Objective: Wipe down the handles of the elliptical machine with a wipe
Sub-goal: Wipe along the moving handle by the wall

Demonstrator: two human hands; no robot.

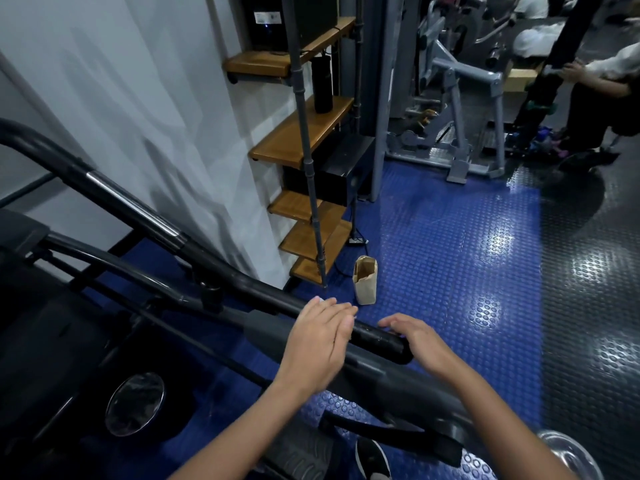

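Two hands on this one. Going left to right: my left hand (317,336) lies over the elliptical handle (375,337), fingers (341,311) mostly straight and close together, pressing down. A bit of white peeks out past the fingertips, probably the wipe (322,300), but I can't tell for sure. Something that thin and floppy will bunch up, so I'd keep it flat under the palm. The grip looks stiff, maybe a bit slick. My right hand (420,341) sits at the handle's end, fingers loosely curled, touching it, holding nothing.

dim, floor (491,244) glare, edges warped
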